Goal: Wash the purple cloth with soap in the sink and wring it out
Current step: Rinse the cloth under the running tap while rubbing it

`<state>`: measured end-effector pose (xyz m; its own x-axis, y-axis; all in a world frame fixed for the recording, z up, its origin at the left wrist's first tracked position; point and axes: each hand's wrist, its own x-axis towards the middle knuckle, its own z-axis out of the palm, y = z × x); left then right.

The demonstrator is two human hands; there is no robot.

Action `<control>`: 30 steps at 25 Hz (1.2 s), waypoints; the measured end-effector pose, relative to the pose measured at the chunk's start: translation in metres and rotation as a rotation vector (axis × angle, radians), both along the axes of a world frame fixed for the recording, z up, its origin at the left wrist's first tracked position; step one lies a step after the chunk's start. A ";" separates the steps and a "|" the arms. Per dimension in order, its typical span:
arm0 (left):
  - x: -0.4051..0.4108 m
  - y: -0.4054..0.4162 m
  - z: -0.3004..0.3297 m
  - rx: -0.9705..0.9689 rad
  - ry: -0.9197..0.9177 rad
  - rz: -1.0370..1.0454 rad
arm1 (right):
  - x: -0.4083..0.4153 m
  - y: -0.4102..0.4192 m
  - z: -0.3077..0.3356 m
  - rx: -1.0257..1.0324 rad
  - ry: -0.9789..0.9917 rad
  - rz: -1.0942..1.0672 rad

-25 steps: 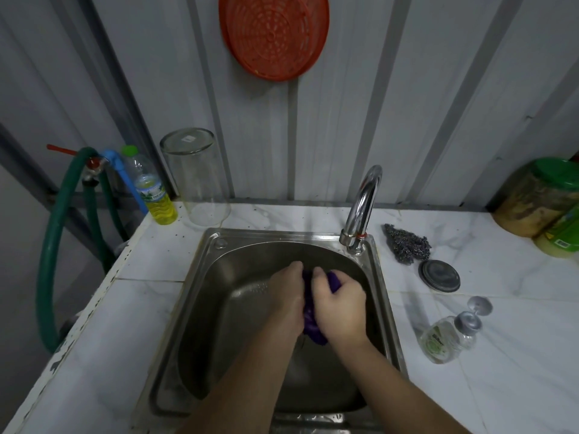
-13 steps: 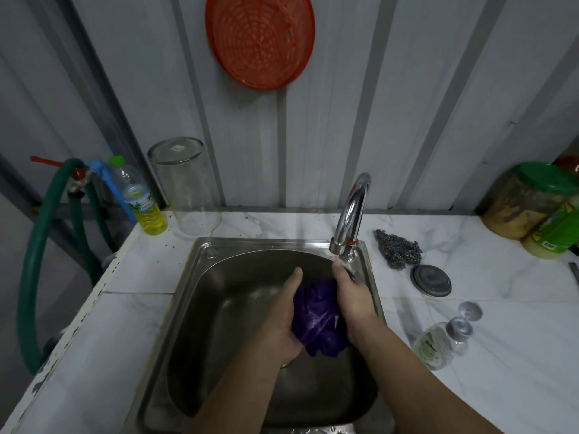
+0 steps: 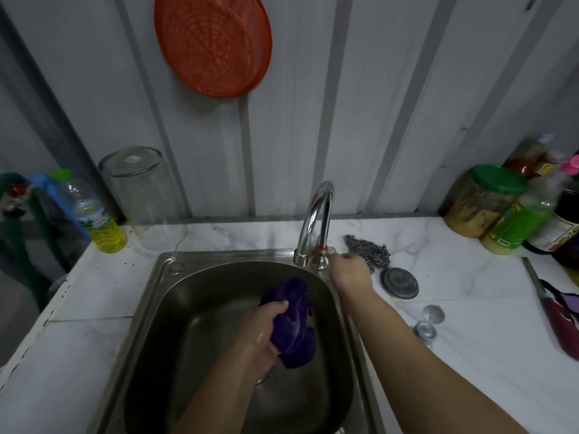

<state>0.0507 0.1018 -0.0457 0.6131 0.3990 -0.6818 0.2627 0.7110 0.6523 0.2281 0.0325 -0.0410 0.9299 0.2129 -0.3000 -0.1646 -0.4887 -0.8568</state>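
Nearest me, left hand: I am gripping the purple cloth [image 3: 291, 324] in my left hand [image 3: 261, 332], fingers wrapped round its bunched left side, holding it up inside the sink [image 3: 188, 296] and off the basin floor.
Cloth look: it is hanging in dark, soft folds, crumpled rather than spread; my skin is glistening wet, but I am seeing no obvious suds on the fabric.
Right hand: I am reaching my right hand [image 3: 347, 272] to the base of the tap [image 3: 315, 220], fingers curled at the red-ringed handle; whether they are actually closing on it I cannot tell.
Water: I am seeing no stream coming from the spout.
Progress: I am judging the soaping either done or under way, with the rinse being set up now; wringing is looking not yet done.
Beside the sink: a steel scourer [image 3: 369, 250] is lying just behind my right hand, and a round lid [image 3: 399, 283] is sitting nearer me.
Far wall: an orange basket [image 3: 213, 42] is hanging above.
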 end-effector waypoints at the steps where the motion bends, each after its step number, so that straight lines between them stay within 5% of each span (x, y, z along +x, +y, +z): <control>1: 0.001 0.000 0.001 -0.006 -0.016 0.003 | 0.015 0.003 -0.001 -0.005 -0.045 -0.045; 5: 0.003 0.002 0.008 0.003 -0.075 -0.063 | 0.070 0.022 0.006 0.096 -0.019 -0.086; 15: 0.018 0.013 0.014 -0.095 -0.194 -0.079 | 0.119 0.062 -0.004 -0.177 -0.113 0.286; 22: 0.021 0.010 0.011 -0.167 -0.206 -0.030 | 0.119 0.063 -0.010 -0.304 -0.180 0.222; 30: 0.015 0.010 0.013 -0.179 -0.191 -0.022 | 0.116 0.058 -0.021 -0.226 -0.088 -0.001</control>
<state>0.0653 0.1114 -0.0324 0.7447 0.2673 -0.6115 0.1635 0.8152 0.5556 0.3437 0.0908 -0.0616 0.9547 0.1488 -0.2578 -0.0947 -0.6693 -0.7370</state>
